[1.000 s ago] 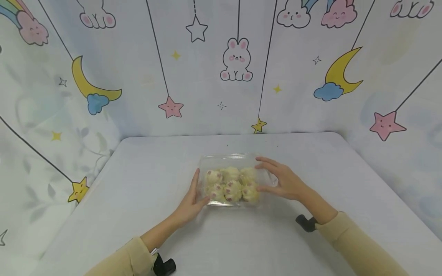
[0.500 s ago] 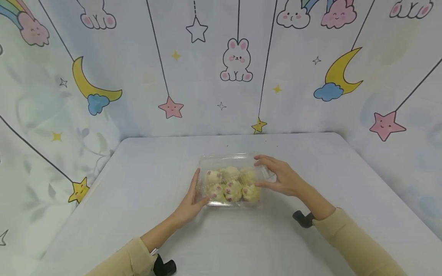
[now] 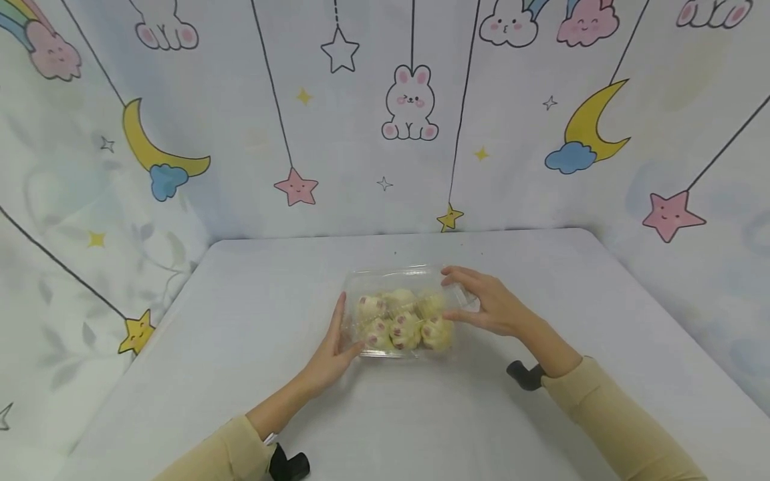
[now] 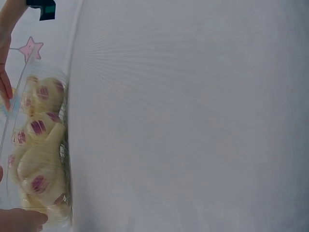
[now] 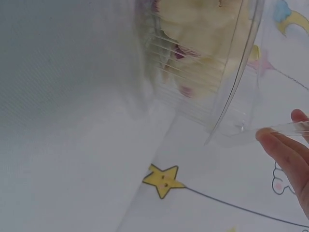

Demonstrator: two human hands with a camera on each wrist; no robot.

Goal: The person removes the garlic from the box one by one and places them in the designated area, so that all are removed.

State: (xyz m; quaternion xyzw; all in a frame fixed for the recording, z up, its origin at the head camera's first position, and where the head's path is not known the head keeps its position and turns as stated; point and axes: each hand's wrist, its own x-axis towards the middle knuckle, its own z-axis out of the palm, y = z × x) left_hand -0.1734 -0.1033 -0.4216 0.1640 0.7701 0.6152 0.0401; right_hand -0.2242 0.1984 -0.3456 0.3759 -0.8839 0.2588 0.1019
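Observation:
A clear plastic box (image 3: 391, 354) stands at mid-table, packed with several pale yellow bulbs (image 3: 406, 331) that bear purple patches and look like garlic heads. My left hand (image 3: 327, 354) holds the box's left end, thumb at the front corner and fingers along the side. In the left wrist view, one bulb (image 4: 43, 166) shows a narrow neck through the plastic. My right hand (image 3: 490, 304) is at the right end, thumb and fingers spread over the corner. The right wrist view has its fingers (image 5: 285, 154) pinching a thin clear plastic lid (image 5: 289, 129), apart from the box's rim.
A white-covered table (image 3: 271, 287) lies under the box. Behind and beside it hangs a cloth (image 3: 361, 133) printed with moons, stars and rabbits. Black wrist cameras (image 3: 291, 464) sit beside both sleeves.
My right hand has moved slightly up and to the left, with the clear plastic at its fingers. The left hand and the box stay almost in place.

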